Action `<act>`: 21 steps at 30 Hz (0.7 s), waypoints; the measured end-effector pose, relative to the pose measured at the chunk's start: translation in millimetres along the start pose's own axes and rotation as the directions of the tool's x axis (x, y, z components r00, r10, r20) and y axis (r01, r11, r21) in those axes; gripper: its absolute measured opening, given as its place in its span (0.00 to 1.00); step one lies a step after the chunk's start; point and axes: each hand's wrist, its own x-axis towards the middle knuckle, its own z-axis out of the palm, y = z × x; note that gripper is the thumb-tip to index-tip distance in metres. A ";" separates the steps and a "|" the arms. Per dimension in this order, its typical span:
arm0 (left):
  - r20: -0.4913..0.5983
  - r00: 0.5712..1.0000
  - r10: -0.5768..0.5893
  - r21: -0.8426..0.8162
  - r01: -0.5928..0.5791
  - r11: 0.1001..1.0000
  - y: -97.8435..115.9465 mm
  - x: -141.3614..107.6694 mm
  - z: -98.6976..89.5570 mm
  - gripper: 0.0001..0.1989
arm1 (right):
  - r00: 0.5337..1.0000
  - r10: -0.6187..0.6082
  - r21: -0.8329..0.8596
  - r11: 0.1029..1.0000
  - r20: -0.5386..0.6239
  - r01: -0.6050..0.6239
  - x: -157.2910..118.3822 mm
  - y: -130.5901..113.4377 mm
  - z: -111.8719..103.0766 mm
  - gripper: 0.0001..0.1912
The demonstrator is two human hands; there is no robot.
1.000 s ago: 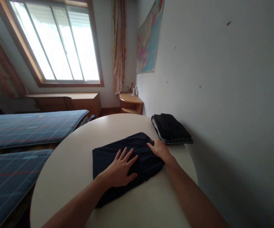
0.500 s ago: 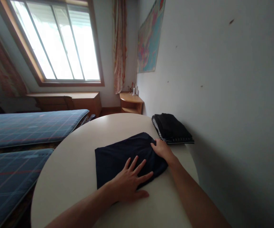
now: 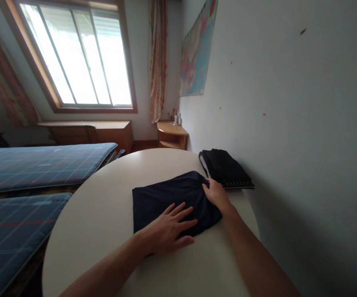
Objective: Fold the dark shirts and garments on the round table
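Note:
A dark navy cloth (image 3: 156,202), folded to a roughly four-sided shape, lies on the round cream table (image 3: 85,231). My left hand (image 3: 169,231) rests flat on its near part, fingers spread. At the cloth's right end my right hand (image 3: 217,194) has its fingers closed on the edge, and the fabric is creased there. Just beyond my right hand, a folded stack of black cloth (image 3: 223,167) sits by the wall at the table's right edge, with a grey-white layer showing on its left side.
Two blue plaid mattresses (image 3: 48,165) lie left of the table. Behind it stand a wooden desk (image 3: 113,134) and a small corner shelf (image 3: 172,130) with small items on top. A white wall (image 3: 305,144) runs close along the right.
The navy cloth has shifted to the right, its left edge now farther from the table's left side. My right hand has moved slightly right with it; my left hand's fingers are a little closer together.

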 end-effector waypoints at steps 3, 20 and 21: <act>-0.135 0.975 -0.178 0.045 0.185 0.982 -20.7 -2.0 -4.1 0.28 | 1.000 -0.010 0.016 1.000 -0.017 0.010 -1.4 -2.0 -3.6 0.19; -0.390 0.765 -0.512 0.009 0.559 0.829 -67.8 -14.3 -28.4 0.21 | 0.997 -0.065 -0.157 0.986 -0.041 0.058 -17.9 -51.4 -50.3 0.19; -0.400 0.715 -0.573 -0.020 0.618 0.786 -75.8 -18.0 -32.8 0.19 | 0.996 -0.076 -0.187 0.980 -0.041 0.067 -21.3 -59.6 -55.9 0.19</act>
